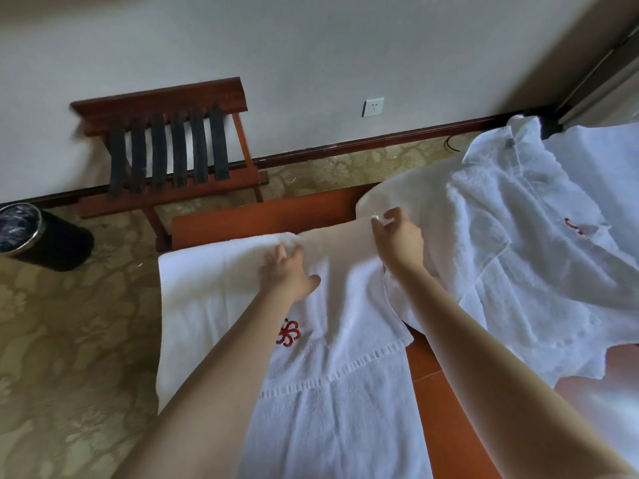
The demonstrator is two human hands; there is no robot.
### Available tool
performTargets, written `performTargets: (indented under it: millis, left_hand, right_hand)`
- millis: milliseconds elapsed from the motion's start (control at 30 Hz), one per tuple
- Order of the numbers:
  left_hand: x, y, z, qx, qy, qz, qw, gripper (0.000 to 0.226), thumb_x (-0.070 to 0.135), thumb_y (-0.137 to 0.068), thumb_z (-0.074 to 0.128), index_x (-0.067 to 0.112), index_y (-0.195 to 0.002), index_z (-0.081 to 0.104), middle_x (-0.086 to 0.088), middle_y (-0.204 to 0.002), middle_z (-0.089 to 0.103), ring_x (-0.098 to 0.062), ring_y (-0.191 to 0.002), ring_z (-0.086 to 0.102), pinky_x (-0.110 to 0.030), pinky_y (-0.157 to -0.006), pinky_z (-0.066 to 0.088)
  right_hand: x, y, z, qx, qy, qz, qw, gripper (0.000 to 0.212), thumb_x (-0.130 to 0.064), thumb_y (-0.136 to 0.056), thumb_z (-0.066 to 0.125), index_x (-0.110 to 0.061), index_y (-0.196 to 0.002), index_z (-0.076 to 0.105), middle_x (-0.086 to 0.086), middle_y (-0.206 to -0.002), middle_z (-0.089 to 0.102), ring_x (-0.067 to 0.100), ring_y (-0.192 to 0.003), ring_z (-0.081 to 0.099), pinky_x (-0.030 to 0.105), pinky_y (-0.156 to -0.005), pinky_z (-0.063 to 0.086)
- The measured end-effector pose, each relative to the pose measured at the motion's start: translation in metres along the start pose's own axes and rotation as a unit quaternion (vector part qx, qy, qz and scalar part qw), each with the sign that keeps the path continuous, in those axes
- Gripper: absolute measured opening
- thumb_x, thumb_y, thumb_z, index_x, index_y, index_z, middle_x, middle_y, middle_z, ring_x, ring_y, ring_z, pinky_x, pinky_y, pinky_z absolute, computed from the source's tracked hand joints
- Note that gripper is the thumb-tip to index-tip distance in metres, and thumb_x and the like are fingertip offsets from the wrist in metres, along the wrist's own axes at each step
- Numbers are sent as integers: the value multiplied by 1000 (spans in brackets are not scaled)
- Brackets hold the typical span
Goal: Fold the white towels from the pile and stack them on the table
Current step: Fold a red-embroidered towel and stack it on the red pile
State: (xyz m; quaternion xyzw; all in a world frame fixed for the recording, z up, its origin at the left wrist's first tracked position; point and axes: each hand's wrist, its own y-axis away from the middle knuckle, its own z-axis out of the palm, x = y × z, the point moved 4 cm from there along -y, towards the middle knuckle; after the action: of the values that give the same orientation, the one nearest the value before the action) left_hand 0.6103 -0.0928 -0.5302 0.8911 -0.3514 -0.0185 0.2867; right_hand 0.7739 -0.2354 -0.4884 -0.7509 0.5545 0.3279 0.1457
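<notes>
A white towel (332,392) with a red embroidered flower lies spread along the reddish wooden table (262,216), its left side hanging over the table's edge. My left hand (287,271) rests on the towel near its far edge, fingers bunching the cloth. My right hand (397,236) pinches the towel's far right corner between thumb and fingers. A loose pile of white towels (518,243) lies to the right of my right arm, one showing a small red mark.
A wooden luggage rack (169,150) with black straps stands against the wall beyond the table. A black waste bin (38,236) sits on the patterned carpet at far left. A wall socket (372,107) is above the skirting board.
</notes>
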Motion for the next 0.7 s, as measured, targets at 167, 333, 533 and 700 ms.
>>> performTargets:
  millis: [167, 333, 533, 700]
  left_hand:
    - [9, -15, -13, 59, -14, 61, 996, 49, 41, -90, 49, 22, -134, 43, -4, -153, 21, -28, -137, 21, -44, -100, 34]
    - [-10, -28, 4, -27, -3, 48, 998, 62, 46, -97, 40, 40, -150, 9, 4, -159, -16, -29, -146, -10, -55, -113, 16]
    - [-29, -33, -6, 96, 2, 62, 993, 53, 35, -96, 44, 26, -146, 27, -5, -159, 14, -28, -145, 10, -46, -111, 25]
    - [-72, -26, 4, 63, -1, 39, 997, 62, 48, -98, 37, 28, -152, 14, 0, -161, -5, -28, -147, -5, -48, -116, 12]
  right_hand:
    - [-9, -14, 14, -52, 83, 16, 995, 33, -24, -94, 50, -10, -123, 45, 13, -112, 60, 33, -95, 57, 31, -68, 38]
    - [-14, 1, 4, 28, 137, -52, 989, 34, -5, -86, 45, -11, -119, 49, 12, -109, 57, 32, -90, 53, 32, -61, 35]
    - [-44, 29, 37, -52, 180, -253, 949, 31, -15, -84, 59, -9, -115, 58, 11, -110, 52, 34, -96, 52, 40, -73, 45]
    - [-60, 21, 91, -182, 211, -199, 939, 44, -26, -93, 56, -18, -133, 39, 6, -127, 38, 30, -102, 54, 34, -60, 40]
